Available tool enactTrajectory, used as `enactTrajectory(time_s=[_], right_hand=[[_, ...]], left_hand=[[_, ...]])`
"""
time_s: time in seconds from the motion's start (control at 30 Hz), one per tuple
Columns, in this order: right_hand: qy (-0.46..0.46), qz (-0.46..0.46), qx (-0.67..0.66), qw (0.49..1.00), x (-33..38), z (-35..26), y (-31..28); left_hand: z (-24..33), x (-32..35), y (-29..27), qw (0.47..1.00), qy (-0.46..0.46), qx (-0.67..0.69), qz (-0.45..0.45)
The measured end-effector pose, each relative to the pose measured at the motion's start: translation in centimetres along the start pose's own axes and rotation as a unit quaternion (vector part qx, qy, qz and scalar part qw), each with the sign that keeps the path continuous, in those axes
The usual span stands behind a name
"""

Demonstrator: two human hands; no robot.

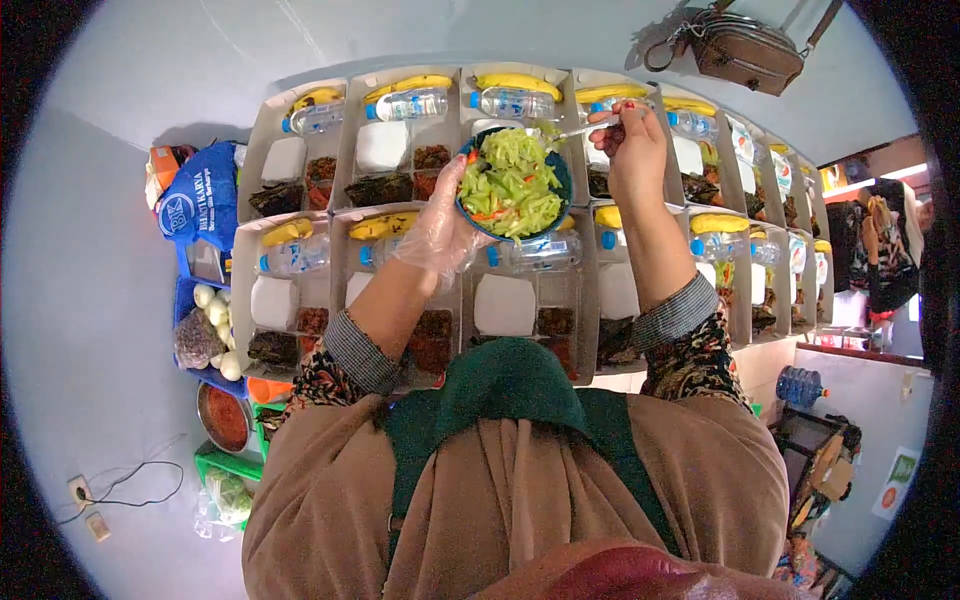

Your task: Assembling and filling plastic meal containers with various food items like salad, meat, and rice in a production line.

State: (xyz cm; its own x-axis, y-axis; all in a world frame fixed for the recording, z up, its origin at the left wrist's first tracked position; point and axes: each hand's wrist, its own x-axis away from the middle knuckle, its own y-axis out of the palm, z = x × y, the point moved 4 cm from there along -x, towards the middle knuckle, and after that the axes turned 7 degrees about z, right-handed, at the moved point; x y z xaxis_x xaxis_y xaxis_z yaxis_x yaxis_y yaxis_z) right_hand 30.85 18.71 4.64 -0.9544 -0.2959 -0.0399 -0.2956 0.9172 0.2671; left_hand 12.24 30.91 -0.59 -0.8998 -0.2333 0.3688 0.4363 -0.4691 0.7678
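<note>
My left hand (440, 228), in a clear plastic glove, grips a dark blue bowl (567, 200) by its left side. Shredded green vegetables (510, 185) with orange strips heap up in it. My bare right hand (637, 150) is closed on the handle of a spoon (588, 127), whose far end reaches the bowl's upper right and is partly hidden among the greens. Below the bowl stand rows of open white meal boxes (452, 135). Each visible box holds items such as a banana (515, 84), a small water bottle (412, 103), a white wrapped block (383, 147) and reddish-brown food (432, 157).
At the left, a blue bag (200, 195) sits above a blue crate (185, 290) with pale round items. Lower down are a metal bowl of red food (224, 418) and a green crate (228, 462). A brown bag (748, 50) lies at the upper right; a large water jug (800, 386) stands at right.
</note>
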Motion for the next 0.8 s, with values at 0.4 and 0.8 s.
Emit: enactTrajectory(time_s=[0.4,0.8], right_hand=[[-0.005,0.015,-0.050,0.999,-1.3,-1.5,0.2],[-0.028,0.117,-0.051,0.991,-5.4,-0.1,-3.8]], left_hand=[[0.4,0.0,-0.7,0.999,0.012,-0.001,0.037],[0.3,0.1,-1.9,0.998,0.027,0.014,0.049]])
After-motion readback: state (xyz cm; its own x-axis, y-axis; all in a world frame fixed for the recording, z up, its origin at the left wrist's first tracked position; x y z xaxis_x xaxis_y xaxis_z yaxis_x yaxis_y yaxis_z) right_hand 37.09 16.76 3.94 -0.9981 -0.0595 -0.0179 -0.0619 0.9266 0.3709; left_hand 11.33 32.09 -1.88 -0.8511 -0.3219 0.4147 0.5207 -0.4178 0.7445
